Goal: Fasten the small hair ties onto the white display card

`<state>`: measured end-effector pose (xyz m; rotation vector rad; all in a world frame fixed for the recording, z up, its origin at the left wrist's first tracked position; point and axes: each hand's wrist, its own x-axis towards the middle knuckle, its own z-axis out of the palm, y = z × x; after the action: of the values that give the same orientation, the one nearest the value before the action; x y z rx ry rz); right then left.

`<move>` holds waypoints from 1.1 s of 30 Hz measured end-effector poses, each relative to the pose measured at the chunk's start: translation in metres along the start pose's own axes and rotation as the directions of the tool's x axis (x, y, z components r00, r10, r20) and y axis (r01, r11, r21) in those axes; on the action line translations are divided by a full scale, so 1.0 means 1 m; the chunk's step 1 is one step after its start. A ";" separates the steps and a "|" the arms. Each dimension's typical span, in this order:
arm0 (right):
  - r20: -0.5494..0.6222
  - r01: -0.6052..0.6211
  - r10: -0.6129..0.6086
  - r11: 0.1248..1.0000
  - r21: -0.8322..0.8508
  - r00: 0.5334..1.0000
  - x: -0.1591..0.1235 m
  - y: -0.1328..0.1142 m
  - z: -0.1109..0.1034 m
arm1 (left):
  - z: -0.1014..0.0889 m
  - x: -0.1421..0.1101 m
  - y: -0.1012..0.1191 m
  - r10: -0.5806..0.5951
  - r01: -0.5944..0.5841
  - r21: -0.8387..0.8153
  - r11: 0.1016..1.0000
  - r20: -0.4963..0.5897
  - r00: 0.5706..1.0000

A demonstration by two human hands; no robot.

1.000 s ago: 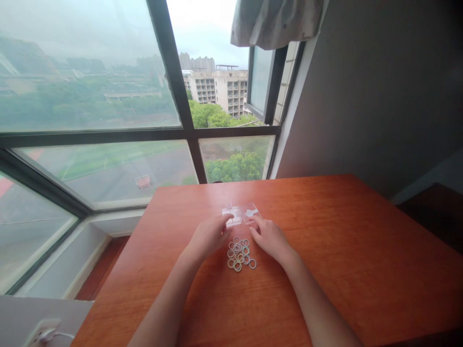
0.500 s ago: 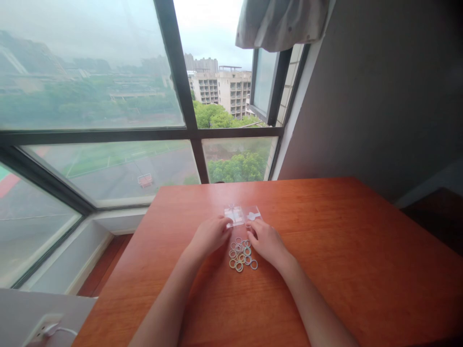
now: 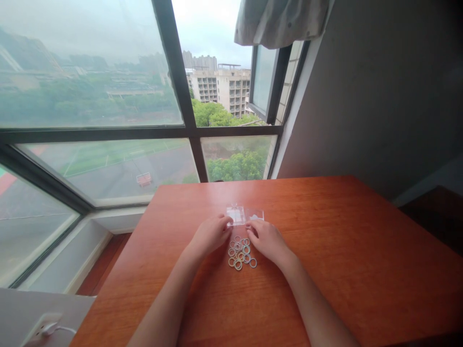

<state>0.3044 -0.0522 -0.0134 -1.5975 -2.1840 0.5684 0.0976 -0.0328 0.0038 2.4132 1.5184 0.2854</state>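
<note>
A small clear plastic box (image 3: 244, 215) lies opened flat on the wooden table (image 3: 343, 250), lid and base side by side. Just in front of it sits a heap of several small pale rings (image 3: 240, 252). My left hand (image 3: 210, 234) rests palm down, its fingertips touching the box's left half. My right hand (image 3: 266, 238) lies to the right of the rings with fingers curled, their tips at the near edge of the box's right half. Whether either hand pinches a ring is hidden.
The table stands against a large window (image 3: 108, 120) with a dark frame; a grey wall (image 3: 379, 96) rises on the right. A curtain (image 3: 278, 21) hangs at the top. A white socket with a plug (image 3: 45, 327) is at the lower left.
Both hands have drawn slightly closer to the ring heap and the box. The box's right half has shifted a little to the right.
</note>
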 end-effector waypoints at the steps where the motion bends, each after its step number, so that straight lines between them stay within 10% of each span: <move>1: 0.003 0.003 -0.003 1.000 0.011 1.000 0.000 0.002 0.000 | 0.000 0.000 0.000 0.000 0.000 -0.001 1.000 0.003 1.000; 33: -0.083 0.008 -0.002 0.998 0.066 0.997 0.004 0.013 -0.002 | 0.002 0.001 -0.002 0.031 -0.031 -0.003 1.000 -0.043 0.999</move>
<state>0.3147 -0.0447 -0.0187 -1.5527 -2.0866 0.5566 0.0971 -0.0309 0.0018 2.4447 1.4987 0.3477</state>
